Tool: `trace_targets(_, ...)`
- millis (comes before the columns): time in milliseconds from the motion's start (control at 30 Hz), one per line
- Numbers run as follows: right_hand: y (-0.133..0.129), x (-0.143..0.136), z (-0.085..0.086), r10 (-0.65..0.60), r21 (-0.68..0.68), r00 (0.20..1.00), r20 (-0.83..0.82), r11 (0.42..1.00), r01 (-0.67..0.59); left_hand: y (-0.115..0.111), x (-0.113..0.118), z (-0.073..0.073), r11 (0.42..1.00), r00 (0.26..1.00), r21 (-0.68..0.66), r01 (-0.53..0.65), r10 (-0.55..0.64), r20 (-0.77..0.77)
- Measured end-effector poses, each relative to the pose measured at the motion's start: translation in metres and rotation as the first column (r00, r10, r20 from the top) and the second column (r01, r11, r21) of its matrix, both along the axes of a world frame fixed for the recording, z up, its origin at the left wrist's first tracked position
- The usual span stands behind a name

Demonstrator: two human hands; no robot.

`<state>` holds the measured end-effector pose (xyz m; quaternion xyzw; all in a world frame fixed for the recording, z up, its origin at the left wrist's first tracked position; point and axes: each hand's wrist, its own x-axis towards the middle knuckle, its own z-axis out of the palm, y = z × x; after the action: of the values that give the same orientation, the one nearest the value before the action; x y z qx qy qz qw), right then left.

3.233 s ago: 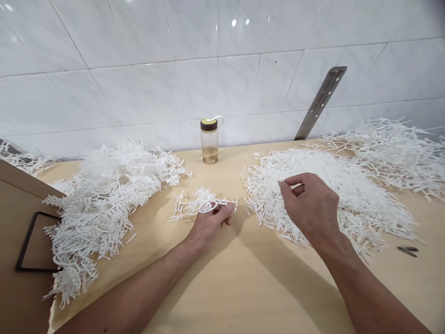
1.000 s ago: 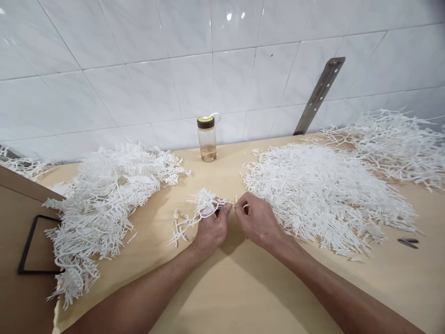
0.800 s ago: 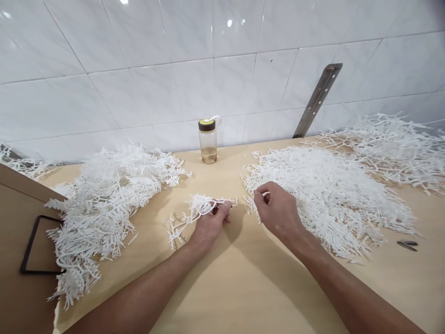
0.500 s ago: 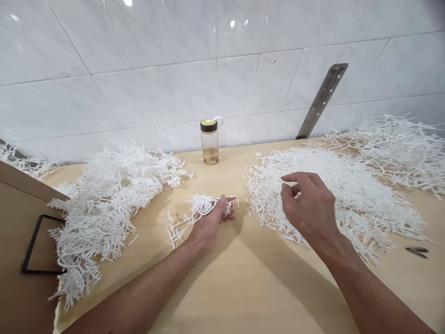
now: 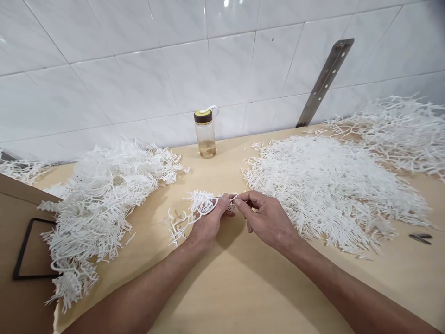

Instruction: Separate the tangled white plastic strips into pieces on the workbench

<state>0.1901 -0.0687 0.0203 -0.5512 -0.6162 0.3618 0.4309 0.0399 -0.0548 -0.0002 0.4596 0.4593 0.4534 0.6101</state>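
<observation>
Sprig [image 5: 200, 204], white and branching, is pinched in the left hand [image 5: 207, 223], thumb on top and fingers curled beneath. Most of it fans out to the left of that hand, over the near-middle part of the table [image 5: 222, 287], with its loose branches reaching down and left, just beside the wrist. A short end pokes past the left fingertips on the right side. There the right hand [image 5: 269, 220] meets it, thumb and forefinger drawn narrow around the tip, the other fingers curled below. The two hands are almost touching, fingertip to fingertip.

To the left, a big white heap [image 5: 111, 199] spreads beside a brown panel [image 5: 33, 208] with a black handle [image 5: 24, 248]. To the right, just past the right hand, lies a broad pile [image 5: 333, 185] of fine white bits. Looser, tangled branches [image 5: 406, 134] lie at the far right, against the wall [image 5: 139, 93]. A bottle [image 5: 206, 137], dark-capped and partly filled, stands upright at the far side between heap and pile. A metal bar [image 5: 323, 86] leans at a slant on the right, and a small dark tool [image 5: 420, 238] lies on the right, nearer than the pile's far edge.
</observation>
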Motion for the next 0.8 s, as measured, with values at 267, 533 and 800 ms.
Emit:
trace_targets(267, 0.003, 0.001, -0.011, -0.098, 0.292, 0.937, 0.335, 0.956, -0.004, 0.001, 0.000, 0.012, 0.984, 0.973, 0.153, -0.094, 0.124, -0.197)
trace_targets(533, -0.001, 0.002, -0.013, -0.155, 0.518, 0.882, 0.446, 0.848, -0.113, -0.003, 0.003, 0.022, 0.967, 0.952, 0.224, -0.124, 0.180, -0.248)
trace_targets(800, 0.002, 0.001, -0.017, -0.140, 0.556, 0.875, 0.463, 0.815, -0.163, 0.002, -0.007, 0.017, 0.986, 0.930, 0.168, -0.003, 0.064, -0.363)
